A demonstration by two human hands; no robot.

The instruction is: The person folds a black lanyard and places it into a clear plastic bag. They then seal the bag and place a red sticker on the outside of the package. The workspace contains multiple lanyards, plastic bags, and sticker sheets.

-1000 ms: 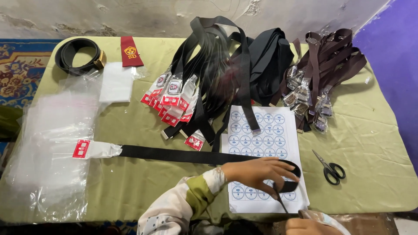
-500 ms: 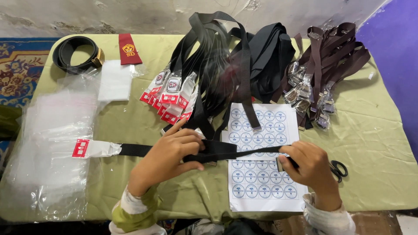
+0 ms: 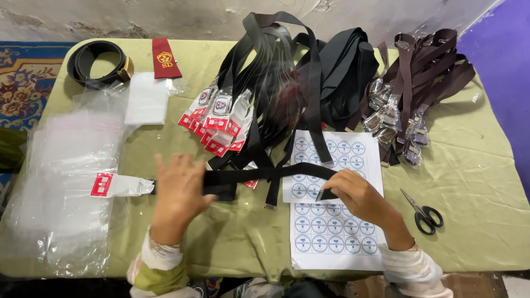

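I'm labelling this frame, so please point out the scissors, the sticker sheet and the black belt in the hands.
Scissors (image 3: 424,212): head view, on the black handles.
Sticker sheet (image 3: 331,232): head view, on its bare middle rows.
Black belt (image 3: 259,174): head view, on the strap between the two hands.

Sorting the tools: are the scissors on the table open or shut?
Shut. The scissors lie flat on the green tablecloth, blades together in one point, handles side by side.

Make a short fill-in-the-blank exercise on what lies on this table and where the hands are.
Both hands, left hand and right hand, are on a black ____.
The scissors lie to the ____ of the sticker sheet.
The tablecloth is ____ in colour.

Missing words: belt; right; green
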